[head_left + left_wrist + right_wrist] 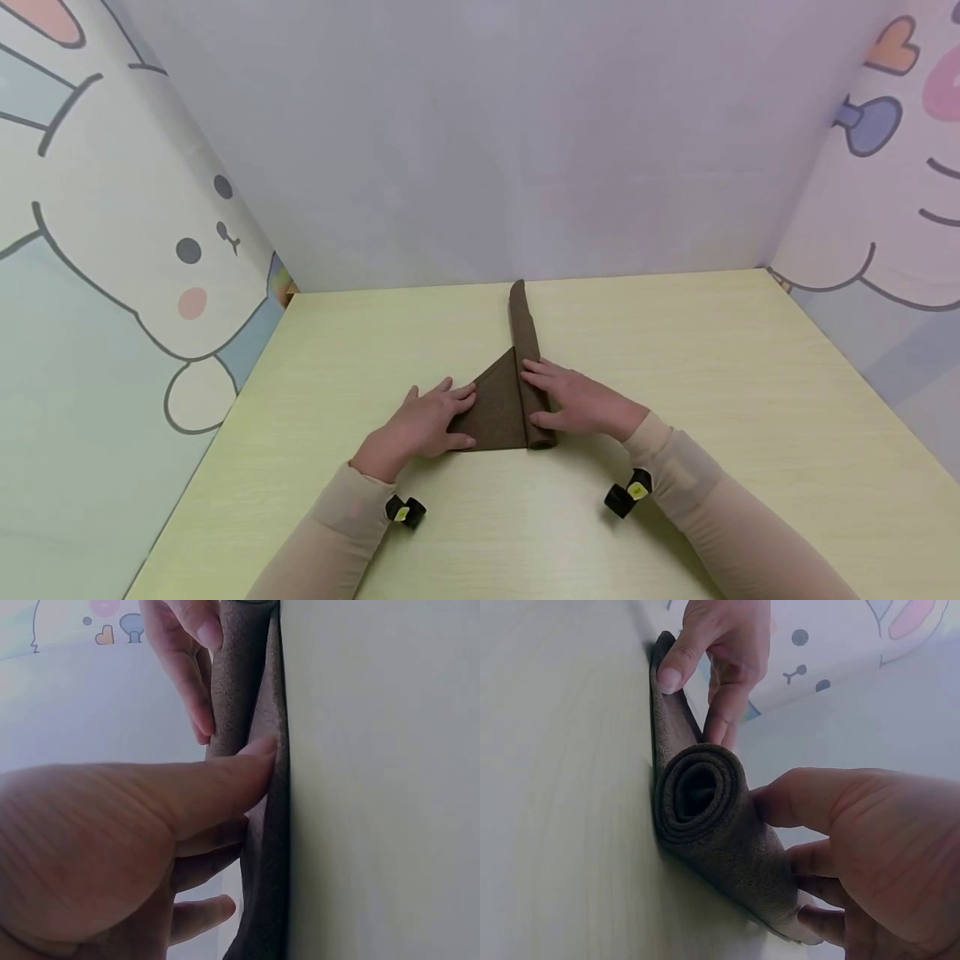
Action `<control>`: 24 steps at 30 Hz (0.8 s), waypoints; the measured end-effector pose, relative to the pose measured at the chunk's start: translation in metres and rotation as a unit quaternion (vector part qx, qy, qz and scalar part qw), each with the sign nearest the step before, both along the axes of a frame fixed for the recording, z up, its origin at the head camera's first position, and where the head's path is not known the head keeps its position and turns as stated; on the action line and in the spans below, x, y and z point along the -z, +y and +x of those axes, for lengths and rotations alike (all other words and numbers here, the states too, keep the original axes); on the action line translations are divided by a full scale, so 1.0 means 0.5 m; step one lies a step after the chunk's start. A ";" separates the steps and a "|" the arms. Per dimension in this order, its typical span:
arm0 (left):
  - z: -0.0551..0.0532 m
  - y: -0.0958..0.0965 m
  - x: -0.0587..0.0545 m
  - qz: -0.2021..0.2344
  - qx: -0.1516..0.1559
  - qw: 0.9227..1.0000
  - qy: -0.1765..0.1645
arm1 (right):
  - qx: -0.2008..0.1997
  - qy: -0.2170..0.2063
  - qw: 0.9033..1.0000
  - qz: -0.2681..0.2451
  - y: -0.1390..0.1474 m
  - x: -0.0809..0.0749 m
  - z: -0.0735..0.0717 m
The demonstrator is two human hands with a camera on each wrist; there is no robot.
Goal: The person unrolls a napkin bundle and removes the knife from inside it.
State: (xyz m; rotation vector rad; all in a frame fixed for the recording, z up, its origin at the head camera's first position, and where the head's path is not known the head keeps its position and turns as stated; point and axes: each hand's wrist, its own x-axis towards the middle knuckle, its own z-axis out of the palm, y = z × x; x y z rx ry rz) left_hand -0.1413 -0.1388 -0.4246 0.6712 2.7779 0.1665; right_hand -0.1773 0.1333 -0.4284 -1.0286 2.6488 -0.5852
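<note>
A brown cloth (497,408) lies on the table, its right side wound into a roll (529,387) and its left side a flat, slanted flap. The roll's narrow end points to the far edge. In the right wrist view the near end of the roll (699,793) shows spiral layers around a hollow middle. My left hand (427,421) rests on the flap's left part, thumb and fingertips pressing the cloth. My right hand (581,402) lies against the roll's right side, thumb near its close end and fingertips touching its top farther along.
The pale wooden table (360,350) reaches back to a plain light wall (480,150). Cartoon-printed panels (142,250) stand at both sides. A small black camera (406,512) sits on the left wrist, and another (628,492) on the right.
</note>
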 end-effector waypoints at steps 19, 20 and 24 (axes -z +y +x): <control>0.002 -0.026 -0.019 0.010 -0.010 1.000 -0.024 | 0.005 -0.024 1.000 -0.005 0.006 -0.014 0.006; 0.002 -0.025 -0.019 0.011 -0.010 1.000 -0.023 | 0.007 -0.028 1.000 -0.004 0.006 -0.014 0.006; 0.003 -0.019 -0.014 0.002 -0.007 1.000 -0.012 | 0.008 -0.026 1.000 -0.003 0.004 -0.012 0.006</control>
